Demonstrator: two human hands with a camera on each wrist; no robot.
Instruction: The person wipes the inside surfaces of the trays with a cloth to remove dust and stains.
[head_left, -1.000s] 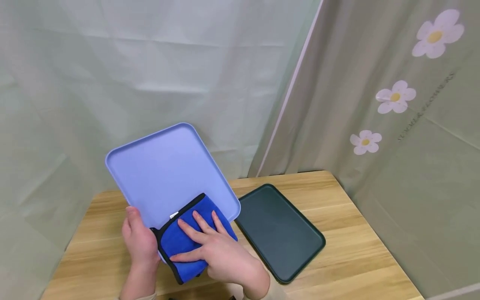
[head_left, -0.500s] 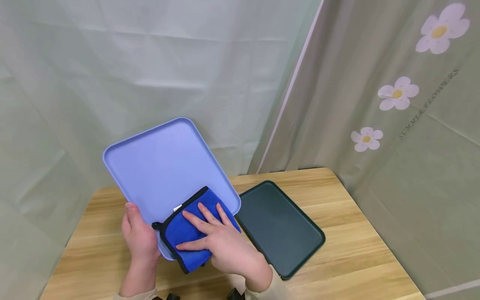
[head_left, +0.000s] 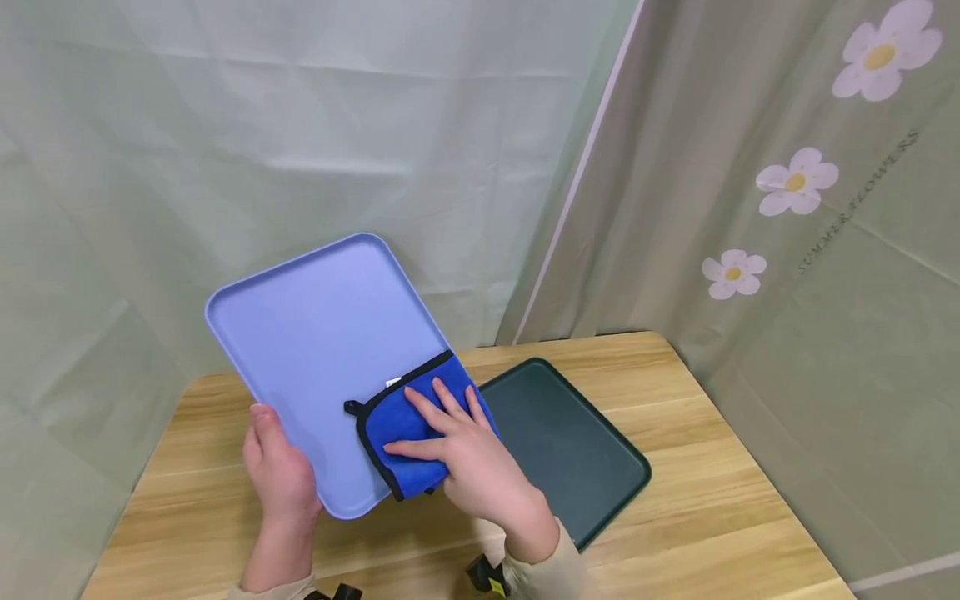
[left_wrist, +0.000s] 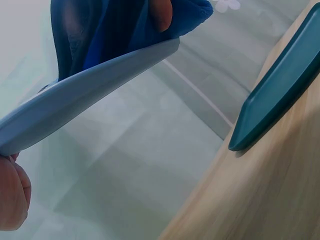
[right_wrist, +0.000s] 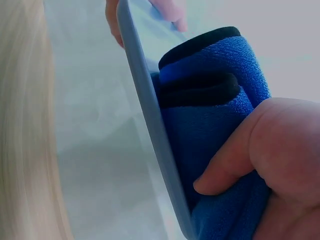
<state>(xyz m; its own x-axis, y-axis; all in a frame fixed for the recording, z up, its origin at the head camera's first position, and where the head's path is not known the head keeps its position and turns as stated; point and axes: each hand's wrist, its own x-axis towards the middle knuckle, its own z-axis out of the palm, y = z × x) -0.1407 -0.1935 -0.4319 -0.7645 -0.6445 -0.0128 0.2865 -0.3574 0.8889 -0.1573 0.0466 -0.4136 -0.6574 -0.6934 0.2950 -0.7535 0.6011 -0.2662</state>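
My left hand grips the left edge of a light blue-purple tray, thumb over the rim, holding it tilted above the table. Across the tray's lower right part lies a folded blue cloth with black edging and a small loop. My right hand presses this cloth onto the tray, its fingers straight and spread. In the right wrist view the thumb rests on the cloth's folded layers beside the rim. The left wrist view shows the tray's underside and part of my left hand.
A dark green tray lies on the wooden table to the right, partly behind my right hand and the cloth. Pale curtains hang behind the table, and a flowered curtain hangs along its right side.
My right hand has slid the cloth up and to the right across the tray, baring the tray's bottom corner. My left hand holds the tray in nearly the same place.
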